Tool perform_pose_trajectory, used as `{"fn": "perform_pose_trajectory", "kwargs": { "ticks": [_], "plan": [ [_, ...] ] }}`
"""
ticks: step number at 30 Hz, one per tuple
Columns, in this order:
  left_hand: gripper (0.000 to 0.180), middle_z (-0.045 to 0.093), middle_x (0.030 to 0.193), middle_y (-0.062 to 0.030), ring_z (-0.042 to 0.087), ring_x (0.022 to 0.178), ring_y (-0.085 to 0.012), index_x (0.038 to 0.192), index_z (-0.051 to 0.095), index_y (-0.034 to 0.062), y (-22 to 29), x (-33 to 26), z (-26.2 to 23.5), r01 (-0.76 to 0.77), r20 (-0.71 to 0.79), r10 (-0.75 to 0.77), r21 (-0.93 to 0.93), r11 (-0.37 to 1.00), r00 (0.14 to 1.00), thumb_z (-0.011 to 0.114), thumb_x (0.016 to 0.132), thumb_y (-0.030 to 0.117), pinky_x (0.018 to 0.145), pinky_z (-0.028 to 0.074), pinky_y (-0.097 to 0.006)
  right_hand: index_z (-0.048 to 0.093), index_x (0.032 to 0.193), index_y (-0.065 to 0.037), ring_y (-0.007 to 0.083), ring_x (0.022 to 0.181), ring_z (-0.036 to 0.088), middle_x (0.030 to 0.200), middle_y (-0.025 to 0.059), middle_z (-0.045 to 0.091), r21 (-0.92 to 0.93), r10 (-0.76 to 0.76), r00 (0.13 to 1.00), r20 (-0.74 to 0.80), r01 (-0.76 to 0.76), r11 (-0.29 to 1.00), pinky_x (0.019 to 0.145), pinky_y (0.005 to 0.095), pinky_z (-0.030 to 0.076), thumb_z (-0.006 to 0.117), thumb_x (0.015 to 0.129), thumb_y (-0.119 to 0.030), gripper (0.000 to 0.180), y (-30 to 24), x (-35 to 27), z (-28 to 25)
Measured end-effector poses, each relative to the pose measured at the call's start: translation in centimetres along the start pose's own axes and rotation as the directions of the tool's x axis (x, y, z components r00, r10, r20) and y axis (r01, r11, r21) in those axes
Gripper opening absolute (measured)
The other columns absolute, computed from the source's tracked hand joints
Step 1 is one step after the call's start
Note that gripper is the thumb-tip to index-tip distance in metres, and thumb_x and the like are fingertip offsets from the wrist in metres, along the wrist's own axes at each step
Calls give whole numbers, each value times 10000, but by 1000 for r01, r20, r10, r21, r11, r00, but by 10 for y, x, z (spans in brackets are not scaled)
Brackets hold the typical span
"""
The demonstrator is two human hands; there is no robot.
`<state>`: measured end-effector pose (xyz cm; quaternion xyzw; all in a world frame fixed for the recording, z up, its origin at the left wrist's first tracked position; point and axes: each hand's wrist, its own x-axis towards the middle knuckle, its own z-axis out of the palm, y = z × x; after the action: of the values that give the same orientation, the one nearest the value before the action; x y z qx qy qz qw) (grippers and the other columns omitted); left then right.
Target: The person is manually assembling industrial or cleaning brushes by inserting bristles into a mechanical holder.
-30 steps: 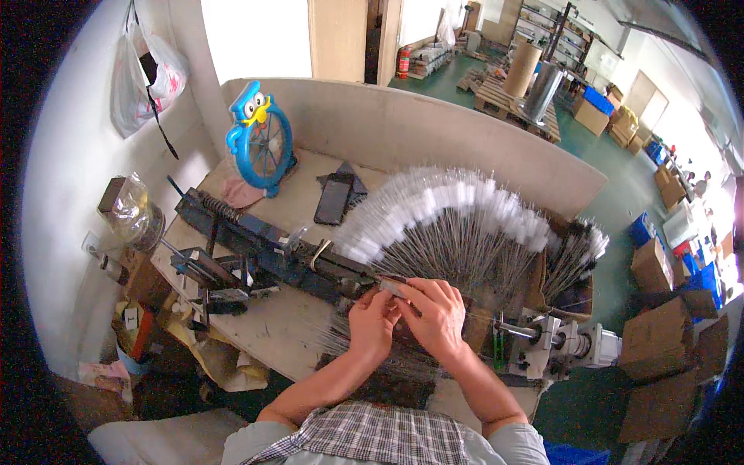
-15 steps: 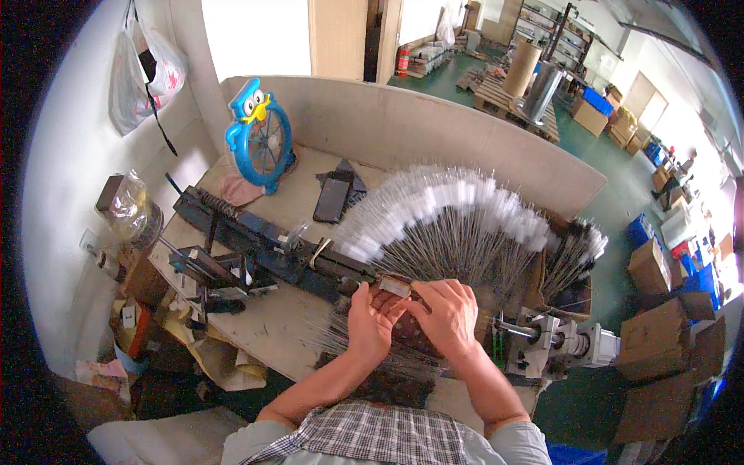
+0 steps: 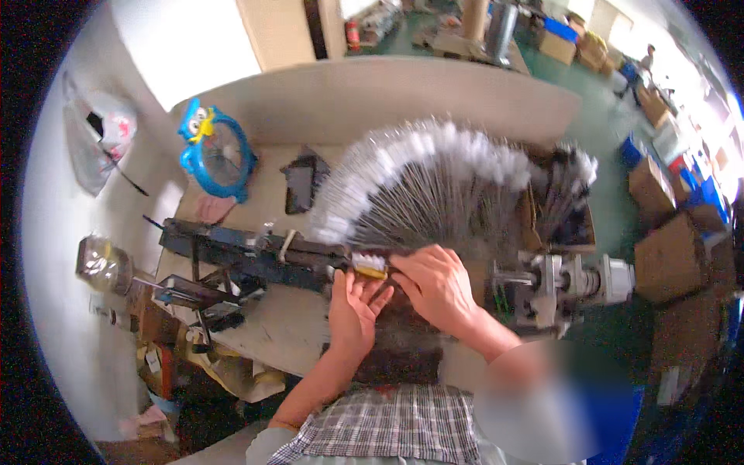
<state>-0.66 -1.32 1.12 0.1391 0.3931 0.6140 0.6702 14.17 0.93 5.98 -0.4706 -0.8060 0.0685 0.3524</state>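
A small white piece with a yellow lower edge sits at the right end of a long black rail device on the bench. Beneath it, my left hand is turned palm up, with fingers apart and tips close to or touching it. My right hand comes from the right, fingers bent together at the piece's right end; what they pinch is hidden. Just beyond lies a wide fan of thin wire brushes with white bristle tips, their stems pointing toward my hands.
A motor-like machine with a metal shaft stands to the right. Behind it, a cardboard box holds more brushes. A phone and a blue duck-headed round frame rest at the back left. A low panel edges the bench.
The whole view has shifted and blurred with head movement. My left hand's fingers have spread below the piece, whose yellow edge now shows. My right hand remains at its right end.
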Motion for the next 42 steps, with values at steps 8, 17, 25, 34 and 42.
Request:
{"fn": "perform_pose_trajectory", "kwargs": {
  "ticks": [8,17,25,34,42],
  "plan": [
    [284,573,1071,-84,550,973,-187,1100,538,42,26,-6,-107,-34,-207,105,322,946,973,541,896,241,798,471,-319,665,910,-62,292,671,625,765,102,648,137,91,989,114,-106,985,596,384,510,658,764,-103,152,23,-54,-17],
    [316,584,791,-6,526,646,-112,905,598,95,148,-39,-309,-403,-588,473,256,879,656,578,860,408,558,421,-251,604,823,-86,294,748,637,810,101,628,-281,321,716,620,-179,943,613,418,525,618,734,-147,109,55,-115,8],
    [399,607,913,-34,551,797,-124,1027,577,80,158,-35,-322,-397,-747,480,310,864,461,556,864,444,702,416,-261,639,875,-120,280,814,605,850,66,603,-307,342,764,547,-197,931,664,403,486,566,808,-187,120,39,-94,-20],
    [216,591,957,-65,568,853,-168,951,571,69,47,-10,-216,-209,-441,236,110,972,866,512,891,268,783,470,-304,579,987,-121,309,847,605,939,109,596,-276,422,756,500,-323,905,659,424,498,503,783,-83,221,52,-100,-29],
    [235,564,866,-77,565,835,-181,994,502,64,-10,-6,-25,141,-133,-90,443,885,987,571,849,236,711,489,-310,590,950,-130,311,780,587,835,91,559,-248,326,812,485,-229,941,645,431,474,518,803,-89,169,57,-128,-21]
  ]
}}
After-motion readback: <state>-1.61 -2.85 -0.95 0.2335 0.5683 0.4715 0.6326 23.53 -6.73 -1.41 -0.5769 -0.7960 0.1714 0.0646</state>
